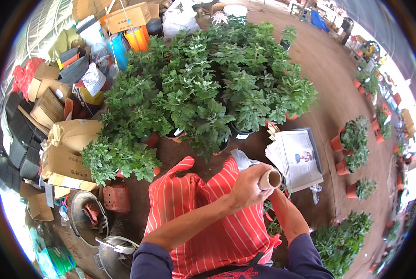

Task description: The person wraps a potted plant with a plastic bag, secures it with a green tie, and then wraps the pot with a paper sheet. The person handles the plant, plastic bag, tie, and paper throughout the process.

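Note:
My left hand [251, 185] is closed round a cardboard tube [273, 179] held above my right thigh, its hollow end turned up towards the camera. Clear plastic film [242, 159] shows just beyond the hand, above the knee; whether it joins the tube cannot be told. My right forearm reaches in from the lower right, and the right hand [275, 194] is mostly hidden behind the left hand and tube. A red striped apron [201, 223] covers my lap. Beside the tube, newspapers [295, 157] lie in a dark tray [315, 150].
Potted leafy plants [194, 87] stand close together in front. Cardboard boxes [66, 164], a red square pot [116, 198] and metal pots [115, 256] are at the left. More potted plants [354, 139] line the right; leafy plants [344, 240] are at the lower right.

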Tool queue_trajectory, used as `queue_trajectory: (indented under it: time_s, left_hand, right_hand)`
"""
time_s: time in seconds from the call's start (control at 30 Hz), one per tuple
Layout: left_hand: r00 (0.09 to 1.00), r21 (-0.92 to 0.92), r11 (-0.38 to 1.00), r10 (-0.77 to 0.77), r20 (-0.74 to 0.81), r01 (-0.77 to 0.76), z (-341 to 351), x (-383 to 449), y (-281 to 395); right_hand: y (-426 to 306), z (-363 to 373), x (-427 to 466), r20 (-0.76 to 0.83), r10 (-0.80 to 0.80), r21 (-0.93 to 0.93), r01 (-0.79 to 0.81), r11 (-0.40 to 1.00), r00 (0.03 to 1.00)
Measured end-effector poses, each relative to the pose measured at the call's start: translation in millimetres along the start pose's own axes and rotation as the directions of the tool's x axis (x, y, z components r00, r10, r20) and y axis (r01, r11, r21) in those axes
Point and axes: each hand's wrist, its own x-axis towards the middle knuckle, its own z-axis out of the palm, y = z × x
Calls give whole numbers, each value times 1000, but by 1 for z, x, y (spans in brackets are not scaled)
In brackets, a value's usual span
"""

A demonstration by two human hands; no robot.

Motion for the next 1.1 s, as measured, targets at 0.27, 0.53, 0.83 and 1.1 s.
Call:
queue_trajectory:
  time_s: [0.27,0.53,0.83,1.1]
  left_hand:
    - [968,-208,964,-201,-152,167,-21,-1,-18]
    - [939,-412,877,-321,-121,247,-50,6,-12]
    - [930,-342,901,-334,-152,268,-78,7,-32]
    - [937,-319,938,-223,-267,133,-96,-6,-23]
  right_hand:
    - [-67,118,84,-46,201,-26,-203,979,978]
    - [-73,119,83,-42,232,-138,-235,962,972]
    - [-78,146,92,-172,133,-323,-184,929,976]
    - [-147,155,66,-268,-14,-421,-104,901,963]
